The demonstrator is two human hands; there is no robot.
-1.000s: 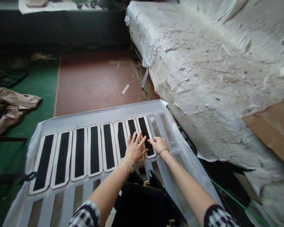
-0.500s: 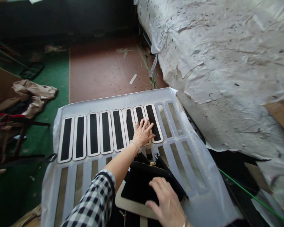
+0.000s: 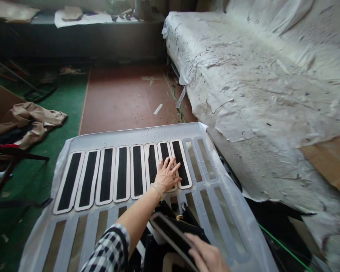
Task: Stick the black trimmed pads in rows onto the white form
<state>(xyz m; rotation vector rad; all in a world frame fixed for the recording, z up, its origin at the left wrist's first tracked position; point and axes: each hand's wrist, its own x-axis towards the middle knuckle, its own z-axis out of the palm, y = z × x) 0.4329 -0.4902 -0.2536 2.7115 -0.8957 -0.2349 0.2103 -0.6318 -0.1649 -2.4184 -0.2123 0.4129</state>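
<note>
My left hand (image 3: 167,175) lies flat with fingers spread over the right end of a row of pale-rimmed black panels (image 3: 121,173), each a long rounded rectangle with a black strip in the middle. They lie side by side on a whitish covered board (image 3: 147,133) with slot-shaped openings. Low in the view, my right hand (image 3: 206,253) grips another pale-rimmed black panel (image 3: 170,236), tilted and blurred. Beneath it is a dark pile of black pieces (image 3: 189,224) with a gold-coloured metal part (image 3: 180,217), partly hidden by my hand and the panel.
To the right stands a large surface draped in stained white sheeting (image 3: 243,87), with brown cardboard (image 3: 331,162) on it. Crumpled beige cloth (image 3: 39,117) lies at left near a dark chair-like frame (image 3: 19,153). A green cord (image 3: 283,245) runs at lower right.
My right hand, previously open over the black pile, now holds a panel and has lifted it. My left hand stays on the row. The view has tipped upward.
</note>
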